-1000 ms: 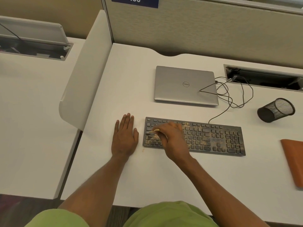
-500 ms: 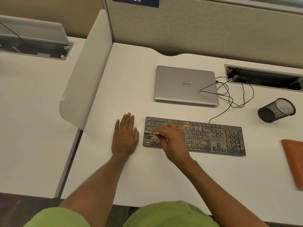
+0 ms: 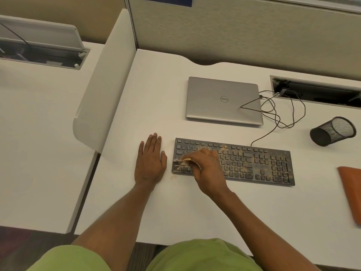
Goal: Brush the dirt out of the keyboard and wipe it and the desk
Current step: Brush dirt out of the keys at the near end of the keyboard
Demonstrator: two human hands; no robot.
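At a white cubicle desk [image 3: 156,90], my right hand [image 3: 207,169] pinches a small brush [image 3: 182,160] on the left end of the dirt-speckled keyboard [image 3: 254,165].
My left hand [image 3: 150,161] lies flat, fingers straight, just beside the keyboard's left edge; behind it sits a closed laptop [image 3: 222,100], with a tipped mesh cup [image 3: 332,132] to the right.

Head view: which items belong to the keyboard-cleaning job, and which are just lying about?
Job: keyboard, small brush held in right hand, desk, left hand flat on desk.
Lying about: closed laptop, cables, tipped mesh cup, orange flat item (purpose unclear).
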